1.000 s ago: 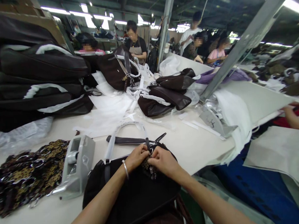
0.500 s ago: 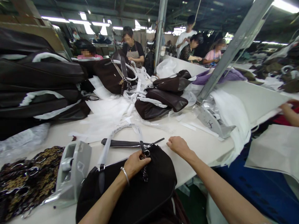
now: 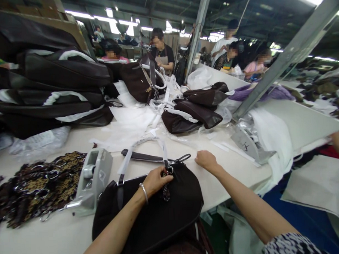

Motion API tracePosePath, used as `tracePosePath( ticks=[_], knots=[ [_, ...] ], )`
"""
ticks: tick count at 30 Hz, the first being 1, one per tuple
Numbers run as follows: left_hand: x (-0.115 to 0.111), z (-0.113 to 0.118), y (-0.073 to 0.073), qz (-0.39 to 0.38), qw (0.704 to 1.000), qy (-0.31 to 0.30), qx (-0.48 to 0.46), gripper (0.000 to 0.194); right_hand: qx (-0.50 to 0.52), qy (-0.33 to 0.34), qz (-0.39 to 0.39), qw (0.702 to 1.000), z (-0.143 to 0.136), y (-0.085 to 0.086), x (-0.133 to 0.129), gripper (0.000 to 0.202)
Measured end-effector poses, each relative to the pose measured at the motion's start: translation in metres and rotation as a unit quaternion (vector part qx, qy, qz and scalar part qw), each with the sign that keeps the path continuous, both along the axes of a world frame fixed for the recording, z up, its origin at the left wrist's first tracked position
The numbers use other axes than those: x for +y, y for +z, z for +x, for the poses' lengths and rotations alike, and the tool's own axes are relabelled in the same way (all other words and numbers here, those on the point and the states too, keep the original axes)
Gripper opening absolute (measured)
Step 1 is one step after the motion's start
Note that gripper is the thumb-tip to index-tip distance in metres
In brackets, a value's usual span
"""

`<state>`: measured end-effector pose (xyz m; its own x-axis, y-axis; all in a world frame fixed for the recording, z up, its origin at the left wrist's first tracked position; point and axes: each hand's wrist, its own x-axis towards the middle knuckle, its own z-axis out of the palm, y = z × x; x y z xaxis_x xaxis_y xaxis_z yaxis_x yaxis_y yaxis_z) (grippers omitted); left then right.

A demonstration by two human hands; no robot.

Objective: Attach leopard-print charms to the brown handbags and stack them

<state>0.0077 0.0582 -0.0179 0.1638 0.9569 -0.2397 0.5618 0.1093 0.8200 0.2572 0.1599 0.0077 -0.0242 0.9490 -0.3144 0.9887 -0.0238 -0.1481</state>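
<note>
A dark handbag (image 3: 173,213) lies at the table's front edge, partly over my lap. Its handle (image 3: 142,141) stands up in white wrapping. My left hand (image 3: 156,183) is closed at the bag's upper right, thumb and fingers pinching a braided charm (image 3: 166,193) beside a metal ring. A dark strap (image 3: 144,157) with a zipper edge lies behind the bag, a thin loop (image 3: 184,157) at its right end. Just right of that loop, apart from it, my right hand (image 3: 207,162) is curled into a fist; its inside is hidden.
Left of the bag stands a grey tape dispenser (image 3: 97,179), beside a heap of braided charms with rings (image 3: 48,181). Dark bags are stacked (image 3: 63,75) at the far left. More bags (image 3: 191,111) lie mid-table. Another dispenser (image 3: 247,144) stands to the right, near a metal post (image 3: 281,58).
The view has shifted left, so the scene sits farther right. The thin strap end, straight before, now curls into a loop. My left hand keeps its pinch; my right hand stays curled.
</note>
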Motion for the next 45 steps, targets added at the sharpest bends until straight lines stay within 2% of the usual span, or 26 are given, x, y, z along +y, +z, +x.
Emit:
tracePosePath(
  ticks=[2,5,7,9,11,12,14,16,18,21,23,26,29,32,35,37,40,41,43,45],
  knots=[
    [-0.001,-0.002,0.001,0.021,0.999,0.002,0.026,0.024,0.098,-0.042,-0.012,0.994,0.012,0.011,0.000,0.014],
    [-0.003,-0.004,0.005,0.072,0.994,0.018,0.084,0.027,0.250,-0.075,-0.028,0.965,0.024,0.031,-0.012,0.015],
    [-0.004,-0.004,0.013,0.138,0.982,0.039,0.124,0.026,0.344,-0.085,-0.044,0.934,0.024,0.045,-0.027,0.011],
    [-0.006,-0.001,0.025,0.195,0.971,0.057,0.127,0.023,0.440,-0.097,-0.082,0.889,0.017,0.058,-0.045,0.008],
    [-0.008,0.004,0.041,0.200,0.977,0.049,0.063,0.021,0.502,-0.101,-0.134,0.848,0.004,0.069,-0.064,0.010],
    [-0.009,0.007,0.050,0.181,0.983,0.033,0.009,0.021,0.512,-0.098,-0.158,0.839,-0.004,0.072,-0.073,0.011],
    [-0.012,0.015,0.065,0.127,0.986,-0.019,-0.107,0.026,0.500,-0.074,-0.188,0.842,-0.022,0.076,-0.088,0.012],
    [-0.014,0.022,0.075,0.090,0.973,-0.062,-0.202,0.031,0.478,-0.047,-0.198,0.854,-0.038,0.074,-0.100,0.011],
    [-0.016,0.026,0.079,0.087,0.962,-0.055,-0.253,0.026,0.459,-0.025,-0.202,0.865,-0.050,0.070,-0.108,0.010],
    [-0.018,0.027,0.074,0.090,0.961,-0.002,-0.262,0.024,0.446,-0.002,-0.215,0.869,-0.053,0.066,-0.112,0.009],
    [-0.018,0.025,0.069,0.077,0.964,0.010,-0.254,0.026,0.432,0.012,-0.207,0.878,-0.049,0.068,-0.111,0.010],
    [-0.018,0.024,0.062,0.046,0.965,0.007,-0.258,0.027,0.414,-0.003,-0.112,0.903,-0.043,0.078,-0.105,0.019],
    [-0.018,0.028,0.058,0.019,0.968,0.002,-0.249,0.031,0.440,-0.036,-0.008,0.897,-0.050,0.081,-0.102,0.023],
    [-0.019,0.031,0.055,0.020,0.977,0.001,-0.211,0.038,0.482,-0.031,0.037,0.875,-0.064,0.073,-0.106,0.018],
    [-0.018,0.025,0.055,0.027,0.979,-0.018,-0.203,0.035,0.530,-0.039,0.033,0.846,-0.069,0.064,-0.109,0.018],
    [-0.015,0.017,0.054,0.057,0.982,-0.009,-0.181,0.031,0.582,-0.072,0.009,0.810,-0.059,0.063,-0.105,0.023],
    [-0.010,0.002,0.046,0.107,0.990,0.062,-0.068,0.024,0.658,-0.137,0.005,0.741,-0.026,0.074,-0.090,0.027],
    [-0.009,-0.002,0.042,0.107,0.991,0.078,-0.021,0.021,0.671,-0.155,0.030,0.725,-0.014,0.080,-0.085,0.028],
    [-0.008,-0.006,0.032,0.085,0.992,0.075,0.055,0.018,0.671,-0.177,0.133,0.708,0.006,0.094,-0.077,0.029],
    [-0.008,-0.006,0.024,0.062,0.992,0.054,0.094,0.021,0.628,-0.175,0.265,0.710,0.013,0.103,-0.075,0.026]
  ],
)
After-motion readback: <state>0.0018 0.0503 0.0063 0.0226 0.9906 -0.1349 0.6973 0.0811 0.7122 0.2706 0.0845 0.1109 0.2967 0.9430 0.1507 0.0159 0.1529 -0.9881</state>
